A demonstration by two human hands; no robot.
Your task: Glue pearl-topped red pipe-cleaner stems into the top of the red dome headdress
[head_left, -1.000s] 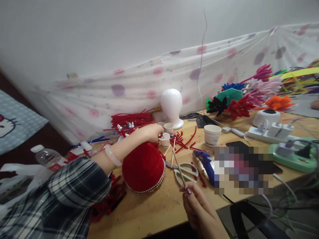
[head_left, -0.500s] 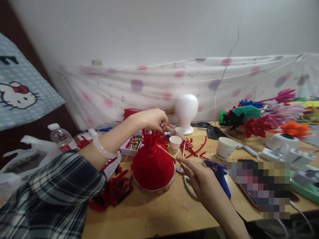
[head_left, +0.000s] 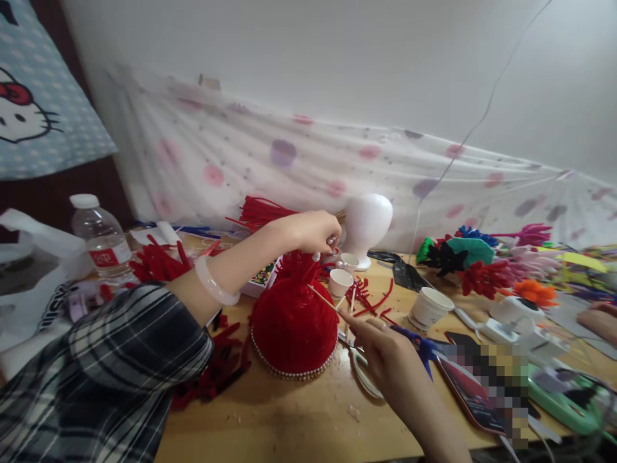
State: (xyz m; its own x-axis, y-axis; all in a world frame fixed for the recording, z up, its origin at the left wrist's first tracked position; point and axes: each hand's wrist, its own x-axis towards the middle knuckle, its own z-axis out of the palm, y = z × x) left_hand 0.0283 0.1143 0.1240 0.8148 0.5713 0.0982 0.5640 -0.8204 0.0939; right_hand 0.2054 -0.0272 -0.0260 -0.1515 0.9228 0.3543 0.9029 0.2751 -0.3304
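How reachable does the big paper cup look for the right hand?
Likely yes: nothing covers the big paper cup, and the blue glue gun near the right hand lies low. That hand would probably need to release the thin stick first.

A plastic bottle (head_left: 103, 241) stands at the left, beside a white bag (head_left: 41, 235). A foam head (head_left: 369, 222) stands before a spotted sheet (head_left: 308, 151) — to its right, there are colourful flowers (head_left: 484, 276).

"What was on the wooden table (head_left: 270, 424)?"

"I saw a red dome (head_left: 295, 328) up front, scissors (head_left: 355, 361) beside it, a foam head (head_left: 370, 222) farther back, and a phone (head_left: 470, 402) off right."
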